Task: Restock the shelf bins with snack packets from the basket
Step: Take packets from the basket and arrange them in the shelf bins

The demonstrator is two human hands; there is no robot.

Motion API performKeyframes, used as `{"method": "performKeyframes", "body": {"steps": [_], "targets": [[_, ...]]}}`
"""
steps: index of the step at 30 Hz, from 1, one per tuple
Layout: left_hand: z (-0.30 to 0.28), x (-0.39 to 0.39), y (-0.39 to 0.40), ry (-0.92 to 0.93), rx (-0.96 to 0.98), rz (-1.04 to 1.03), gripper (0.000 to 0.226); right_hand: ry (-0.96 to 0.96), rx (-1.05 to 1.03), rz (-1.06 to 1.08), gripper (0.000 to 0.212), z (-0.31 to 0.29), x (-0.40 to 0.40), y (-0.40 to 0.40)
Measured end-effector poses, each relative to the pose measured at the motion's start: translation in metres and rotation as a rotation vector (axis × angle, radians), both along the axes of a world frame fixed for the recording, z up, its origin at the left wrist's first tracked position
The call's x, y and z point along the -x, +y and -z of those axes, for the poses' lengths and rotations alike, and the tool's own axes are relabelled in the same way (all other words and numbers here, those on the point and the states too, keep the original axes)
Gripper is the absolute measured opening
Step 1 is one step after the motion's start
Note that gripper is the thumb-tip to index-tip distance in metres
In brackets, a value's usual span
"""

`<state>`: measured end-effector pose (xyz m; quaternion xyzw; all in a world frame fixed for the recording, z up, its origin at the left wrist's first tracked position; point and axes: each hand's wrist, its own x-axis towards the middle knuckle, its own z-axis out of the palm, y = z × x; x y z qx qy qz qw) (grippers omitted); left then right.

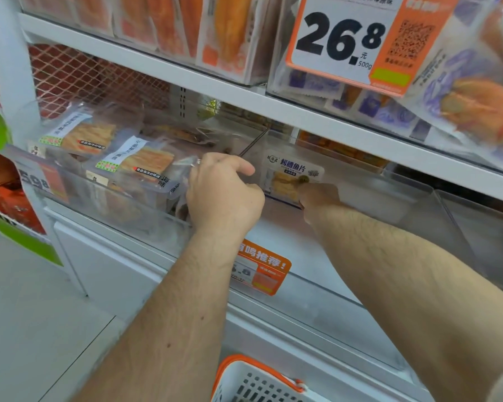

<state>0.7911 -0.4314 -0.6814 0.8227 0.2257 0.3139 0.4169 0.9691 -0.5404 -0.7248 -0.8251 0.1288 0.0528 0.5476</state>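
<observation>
Standing a fish packet upright, the right hand pinches it; the left hand, curled, grips a clear packet beside it.

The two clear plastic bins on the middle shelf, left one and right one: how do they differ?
The left clear plastic bin is piled with see-through packets of tan fish slices; the right clear plastic bin holds one white packet with blue lettering, standing upright. The left hand is by the left bin's corner; the right hand holds the white packet. Both share one shelf.
</observation>
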Motion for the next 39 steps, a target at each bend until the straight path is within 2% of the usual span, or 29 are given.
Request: {"method": "performKeyframes", "body": {"steps": [6,10,15,18,19,21,26,29,33,39], "targets": [[0.0,0.001,0.0,0.005,0.008,0.004,0.025,-0.027,-0.122,0.064,0.012,-0.003,0.006,-0.005],[0.0,0.0,0.0,0.004,0.002,-0.002,0.024,-0.062,-0.158,-0.027,0.038,-0.007,0.014,-0.001],[0.001,0.0,0.001,-0.005,0.008,0.0,0.025,-0.022,-0.168,0.066,0.021,-0.014,0.023,0.002],[-0.001,-0.001,0.001,0.011,0.013,-0.006,0.024,-0.021,-0.193,-0.026,0.039,-0.016,0.028,-0.001],[-0.002,0.0,0.001,0.022,0.013,-0.006,0.024,-0.012,-0.201,-0.032,0.036,-0.018,0.031,-0.004],[-0.007,0.003,0.0,0.053,0.014,0.001,0.024,0.017,-0.191,0.019,0.01,-0.023,0.037,-0.01],[-0.026,0.021,-0.013,0.183,-0.116,0.06,0.037,0.013,-0.104,-0.035,0.006,-0.054,0.082,-0.029],[-0.037,0.042,-0.03,0.101,-0.184,0.088,0.042,-0.053,-0.041,-0.123,0.01,-0.072,0.123,-0.053],[-0.04,0.073,-0.068,-0.019,-0.13,0.286,0.033,-0.156,-0.149,-0.183,0.004,-0.087,0.18,-0.083],[-0.013,0.098,-0.114,0.239,-0.127,0.588,0.018,-0.174,-0.219,-0.215,0.01,-0.086,0.232,-0.126]]}}
